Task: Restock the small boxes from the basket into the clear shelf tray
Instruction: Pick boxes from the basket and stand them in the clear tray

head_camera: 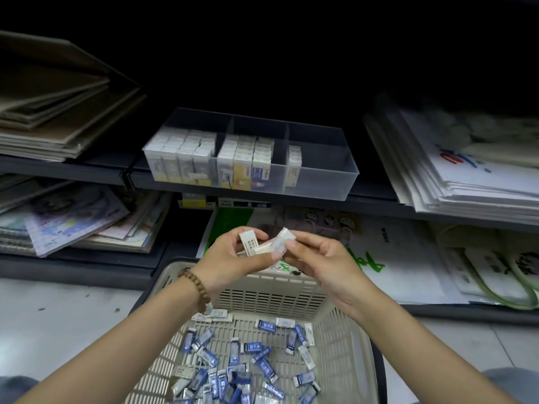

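Watching mid-frame, I saw both hands raised over the far rim of the basket (262,290). The left grip (233,258), bead bracelet (194,287) on its wrist, was curled round a small cluster of white boxes (248,239), thumb laid across the front. The right grip (323,263) was close beside it, thumb and forefinger pinching a wrapped box (282,238) at the top of that cluster. Down at the bottom of the frame, the basket floor was strewn with loose blue-and-white boxes (262,364). Just above centre the clear tray (323,182) sat on the shelf (87,170). Its left compartment was packed, the middle one held three rows, and the right one had a single row hard against its left divider. Flat paper stacks (58,112) lay at upper left.
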Demonstrator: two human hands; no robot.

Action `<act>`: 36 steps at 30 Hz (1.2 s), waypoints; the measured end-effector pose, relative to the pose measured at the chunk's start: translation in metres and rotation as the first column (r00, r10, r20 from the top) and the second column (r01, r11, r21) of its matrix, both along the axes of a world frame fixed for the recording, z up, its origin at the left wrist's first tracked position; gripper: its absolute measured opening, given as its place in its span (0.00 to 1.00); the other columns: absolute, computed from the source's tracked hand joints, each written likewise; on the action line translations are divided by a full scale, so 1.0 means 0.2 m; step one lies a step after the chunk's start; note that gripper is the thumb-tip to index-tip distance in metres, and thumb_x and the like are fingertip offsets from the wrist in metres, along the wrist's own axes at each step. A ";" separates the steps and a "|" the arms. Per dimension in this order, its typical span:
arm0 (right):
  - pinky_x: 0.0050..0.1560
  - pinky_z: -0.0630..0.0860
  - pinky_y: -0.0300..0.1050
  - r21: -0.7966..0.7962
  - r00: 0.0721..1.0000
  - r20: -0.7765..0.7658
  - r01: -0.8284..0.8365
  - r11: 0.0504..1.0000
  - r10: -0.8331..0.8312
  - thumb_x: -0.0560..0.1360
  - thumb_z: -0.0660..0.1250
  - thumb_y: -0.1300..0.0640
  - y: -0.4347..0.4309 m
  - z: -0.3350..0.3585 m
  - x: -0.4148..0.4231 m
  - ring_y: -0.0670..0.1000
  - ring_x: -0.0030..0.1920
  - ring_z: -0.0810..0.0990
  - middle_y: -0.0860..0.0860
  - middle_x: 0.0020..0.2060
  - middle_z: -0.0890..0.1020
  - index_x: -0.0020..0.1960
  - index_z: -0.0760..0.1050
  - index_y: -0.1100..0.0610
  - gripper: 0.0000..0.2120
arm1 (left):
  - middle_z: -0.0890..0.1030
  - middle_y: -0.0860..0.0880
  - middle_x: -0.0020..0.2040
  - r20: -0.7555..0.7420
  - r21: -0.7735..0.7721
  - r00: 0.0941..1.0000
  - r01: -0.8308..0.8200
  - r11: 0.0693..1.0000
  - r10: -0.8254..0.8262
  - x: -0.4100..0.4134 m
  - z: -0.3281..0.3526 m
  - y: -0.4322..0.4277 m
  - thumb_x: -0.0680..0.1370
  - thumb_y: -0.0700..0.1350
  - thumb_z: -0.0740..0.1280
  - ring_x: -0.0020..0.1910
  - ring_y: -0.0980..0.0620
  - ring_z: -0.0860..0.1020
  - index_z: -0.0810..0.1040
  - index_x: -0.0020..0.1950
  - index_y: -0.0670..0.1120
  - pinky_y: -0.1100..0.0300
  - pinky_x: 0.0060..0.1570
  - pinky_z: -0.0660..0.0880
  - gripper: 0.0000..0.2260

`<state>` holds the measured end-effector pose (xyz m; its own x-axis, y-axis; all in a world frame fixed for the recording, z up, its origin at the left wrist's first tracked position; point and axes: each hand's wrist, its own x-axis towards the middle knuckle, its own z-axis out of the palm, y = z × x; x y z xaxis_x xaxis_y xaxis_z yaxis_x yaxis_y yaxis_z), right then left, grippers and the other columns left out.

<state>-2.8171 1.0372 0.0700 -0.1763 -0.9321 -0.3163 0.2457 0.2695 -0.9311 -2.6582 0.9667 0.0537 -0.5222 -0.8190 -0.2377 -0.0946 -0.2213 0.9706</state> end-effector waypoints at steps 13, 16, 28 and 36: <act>0.48 0.79 0.35 -0.054 0.994 0.100 -0.034 0.998 0.039 0.71 0.68 0.61 -0.01 0.03 -0.06 0.48 0.46 0.83 0.54 0.49 0.85 0.56 0.79 0.57 0.14 | 0.81 0.39 0.50 -0.219 0.358 0.966 -0.051 0.932 0.137 0.02 0.09 0.00 0.79 0.37 0.60 0.44 0.48 0.83 0.69 0.54 0.38 0.61 0.37 0.81 0.06; 0.46 0.80 0.36 -0.078 0.989 0.101 -0.102 0.992 0.110 0.68 0.68 0.58 0.00 0.07 -0.10 0.47 0.44 0.82 0.55 0.46 0.85 0.56 0.79 0.57 0.16 | 0.84 0.44 0.45 -0.152 0.267 0.987 -0.018 0.964 0.061 0.05 0.09 -0.02 0.79 0.41 0.60 0.42 0.46 0.84 0.70 0.52 0.40 0.61 0.29 0.79 0.05; 0.42 0.79 0.35 -0.077 0.982 -0.170 -0.101 0.992 0.087 0.72 0.70 0.61 0.03 0.04 -0.06 0.47 0.40 0.83 0.51 0.44 0.86 0.53 0.80 0.53 0.10 | 0.84 0.48 0.48 0.010 -0.030 0.984 0.178 0.984 -0.178 -0.03 0.06 0.06 0.75 0.46 0.66 0.46 0.54 0.83 0.74 0.56 0.49 0.65 0.44 0.79 0.10; 0.49 0.80 0.37 -0.079 0.997 0.007 -0.076 0.994 0.076 0.73 0.68 0.60 0.02 0.08 -0.06 0.52 0.52 0.83 0.57 0.55 0.82 0.63 0.75 0.59 0.19 | 0.81 0.51 0.52 0.031 -0.215 0.990 0.140 0.966 -0.136 -0.03 0.11 0.02 0.71 0.44 0.72 0.49 0.54 0.81 0.76 0.55 0.51 0.66 0.48 0.77 0.14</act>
